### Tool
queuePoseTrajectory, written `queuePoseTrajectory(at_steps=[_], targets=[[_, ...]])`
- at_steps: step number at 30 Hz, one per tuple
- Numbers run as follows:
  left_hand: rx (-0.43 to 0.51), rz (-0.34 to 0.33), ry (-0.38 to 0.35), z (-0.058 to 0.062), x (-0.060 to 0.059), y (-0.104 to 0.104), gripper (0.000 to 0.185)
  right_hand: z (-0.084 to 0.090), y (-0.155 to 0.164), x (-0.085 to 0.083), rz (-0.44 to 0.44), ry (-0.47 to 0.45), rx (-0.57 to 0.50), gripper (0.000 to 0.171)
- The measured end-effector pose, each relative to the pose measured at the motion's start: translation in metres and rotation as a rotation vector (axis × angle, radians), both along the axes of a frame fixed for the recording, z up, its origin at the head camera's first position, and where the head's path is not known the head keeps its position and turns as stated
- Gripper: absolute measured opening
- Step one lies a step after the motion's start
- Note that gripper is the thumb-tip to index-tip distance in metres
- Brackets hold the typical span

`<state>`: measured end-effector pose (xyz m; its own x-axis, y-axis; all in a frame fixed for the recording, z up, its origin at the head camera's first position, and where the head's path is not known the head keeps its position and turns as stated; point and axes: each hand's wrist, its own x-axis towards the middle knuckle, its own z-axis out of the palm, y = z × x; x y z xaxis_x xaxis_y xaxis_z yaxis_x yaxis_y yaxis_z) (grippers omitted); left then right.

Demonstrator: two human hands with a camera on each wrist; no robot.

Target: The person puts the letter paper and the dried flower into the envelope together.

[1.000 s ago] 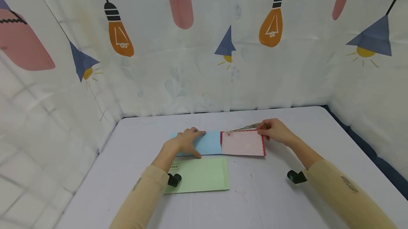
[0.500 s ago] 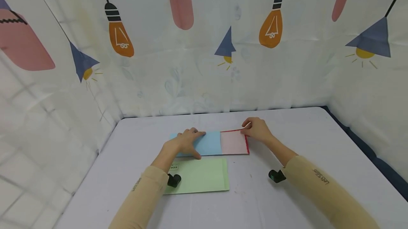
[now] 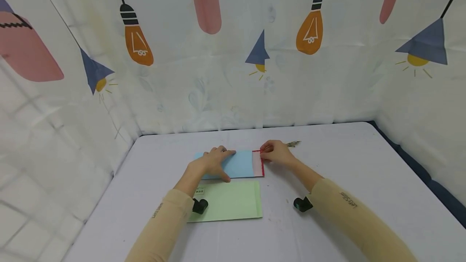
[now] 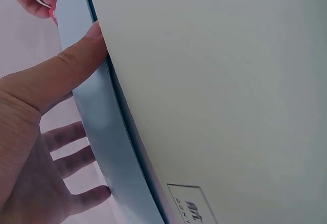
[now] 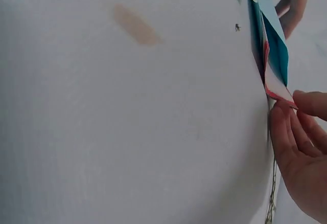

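Observation:
A blue envelope [image 3: 236, 165] lies flat on the table, with my left hand [image 3: 217, 159] pressing on its left part with straight fingers. In the left wrist view the thumb [image 4: 76, 65] rests on the blue envelope [image 4: 97, 127]. My right hand [image 3: 268, 154] pinches the right end of a pink card with a red border [image 3: 258, 164]. Only a narrow strip of the card sticks out of the envelope's right end. In the right wrist view my fingers [image 5: 301, 132] hold the card's red edge [image 5: 278, 88] beside the blue envelope [image 5: 275, 45].
A light green envelope [image 3: 229, 200] lies just in front of the blue one, under my left forearm. A small dried sprig [image 3: 293, 143] lies behind my right hand. The white table [image 3: 346, 160] is walled by a lamp-printed curtain [image 3: 233, 51]; its right edge drops off.
My right hand has slid the pink card leftward into the blue envelope, from mostly exposed to a thin strip showing. The sprig now lies uncovered. My left hand has stayed in place.

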<state>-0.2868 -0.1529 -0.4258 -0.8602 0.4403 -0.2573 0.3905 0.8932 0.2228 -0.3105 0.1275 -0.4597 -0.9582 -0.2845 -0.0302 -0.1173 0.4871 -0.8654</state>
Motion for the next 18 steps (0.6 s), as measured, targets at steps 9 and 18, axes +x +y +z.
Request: queuePoseTrajectory(at_steps=[9, 18], targets=[[-0.001, 0.015, -0.007, -0.001, -0.001, -0.001, 0.102, 0.001, -0.015, 0.003, 0.116, -0.074, -0.072, 0.037], [0.011, -0.001, -0.007, -0.001, -0.001, -0.003, 0.102, 0.009, -0.001, 0.01, 0.177, -0.047, -0.011, 0.033]])
